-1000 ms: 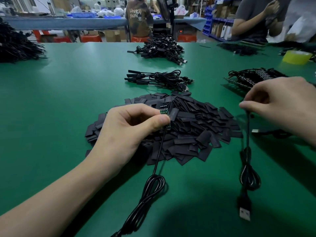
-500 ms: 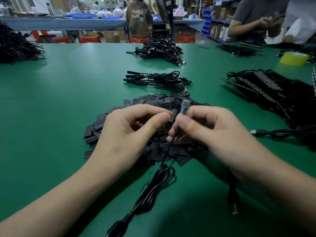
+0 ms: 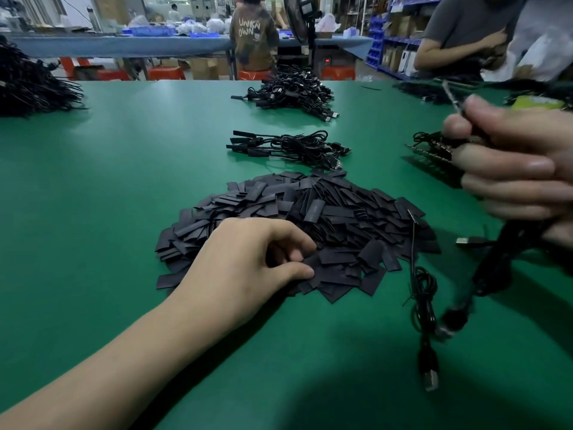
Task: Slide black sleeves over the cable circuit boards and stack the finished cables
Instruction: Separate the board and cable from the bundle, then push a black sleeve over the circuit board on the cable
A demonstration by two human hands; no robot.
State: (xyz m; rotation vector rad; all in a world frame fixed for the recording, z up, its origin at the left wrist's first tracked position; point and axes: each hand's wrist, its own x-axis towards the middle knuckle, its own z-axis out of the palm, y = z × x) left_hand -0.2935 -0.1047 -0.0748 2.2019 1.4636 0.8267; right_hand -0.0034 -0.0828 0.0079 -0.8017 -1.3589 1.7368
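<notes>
While the left hand rests on the near edge of the heap of flat black sleeves spread on the green desk, its fingers curl down into the loose pieces with thumb and forefinger close together. Whether they have one sleeve pinched free I cannot tell. The right hand is raised off to the right and blurred. Its fingers are clenched round a thin black cable, whose narrow bare circuit board sticks up above the thumb while the coiled rest hangs down toward the desk. A second coiled black cable with a USB plug lies loose at the right edge of the heap, held by neither hand. The step in hand looks like picking a sleeve, since the board is bare. The next move calls for lifting a single sleeve out of the heap and squeezing it open, because these lie flat. The two hands then have to come together so that the board tip lines up with the sleeve mouth before sliding. Beyond the heap lies a small bundle of sleeved black cables, which looks like the stack where the finished one should go. A row of unsleeved black cables sits behind the right hand.
</notes>
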